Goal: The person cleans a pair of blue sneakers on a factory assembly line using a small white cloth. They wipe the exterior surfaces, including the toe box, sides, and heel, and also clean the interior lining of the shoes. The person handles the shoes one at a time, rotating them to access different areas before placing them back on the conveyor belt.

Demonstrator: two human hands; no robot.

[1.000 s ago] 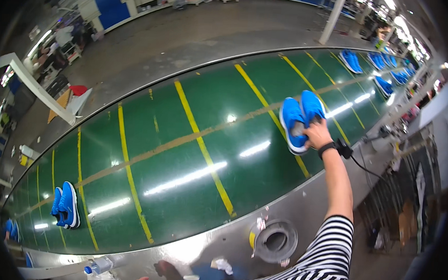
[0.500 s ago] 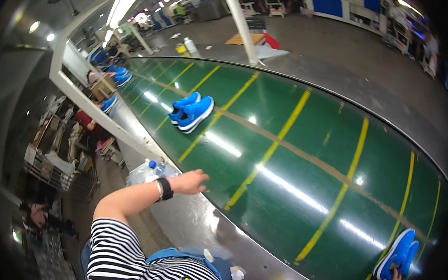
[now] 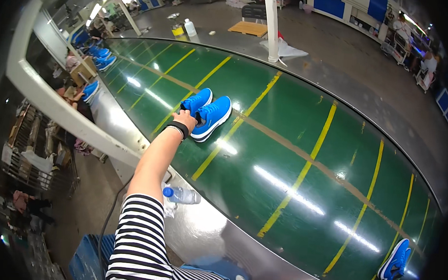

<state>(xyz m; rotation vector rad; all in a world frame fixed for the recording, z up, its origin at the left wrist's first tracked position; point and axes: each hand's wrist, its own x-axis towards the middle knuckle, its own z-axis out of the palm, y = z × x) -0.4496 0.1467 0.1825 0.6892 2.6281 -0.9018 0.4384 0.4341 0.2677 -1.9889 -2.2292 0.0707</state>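
Note:
A pair of blue sneakers with white soles stands side by side on the green conveyor belt (image 3: pixel 263 165). My left hand (image 3: pixel 185 119) is at their heels, its fingers bent over the collars of the left sneaker (image 3: pixel 198 100) and the right sneaker (image 3: pixel 215 118). The fingertips are partly hidden in the shoe openings. A black band circles that wrist. Far to the right, another pair of blue sneakers (image 3: pixel 394 261) rests on the belt with no hand on it. My right hand is out of the picture.
A clear bottle with a blue cap (image 3: pixel 180 195) lies on the metal ledge (image 3: pixel 198 225) by my left arm. A white post (image 3: pixel 270 25) rises beyond the belt. More blue shoes (image 3: pixel 103 58) sit at the far left, near other people. A white frame (image 3: pixel 76 120) crosses the left side.
My left hand has reached forward from the belt's near edge to the heels of the middle sneakers. My right hand has let go of the far-right pair and left the view.

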